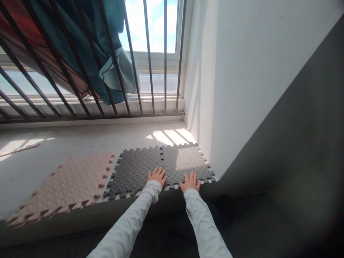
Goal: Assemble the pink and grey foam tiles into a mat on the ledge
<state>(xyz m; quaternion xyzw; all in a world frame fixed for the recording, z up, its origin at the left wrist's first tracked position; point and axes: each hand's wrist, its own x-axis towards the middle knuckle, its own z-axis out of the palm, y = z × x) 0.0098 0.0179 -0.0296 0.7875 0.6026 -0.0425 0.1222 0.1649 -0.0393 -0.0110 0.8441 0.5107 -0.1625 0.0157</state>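
Note:
Two dark grey foam mat tiles with interlocking edges lie side by side on the window ledge, the left tile (pixel 138 163) and the right tile (pixel 185 159). A seam with small gaps shows between them. My left hand (pixel 158 176) rests with spread fingers on the left tile, close to the seam. My right hand (pixel 191 182) lies on the front edge of the right tile, its fingers apart. Neither hand grips anything. A pinkish-beige foam tile (pixel 70 179) lies to the left, a narrow strip of ledge between it and the grey ones.
Metal bars (pixel 150 71) stand along the back of the ledge (pixel 67 138), before a window. Teal and red cloth (pixel 88 46) hangs behind them. A white wall (pixel 228 71) bounds the right side. A thin pinkish strip (pixel 20 149) lies far left. The ledge drops off in front.

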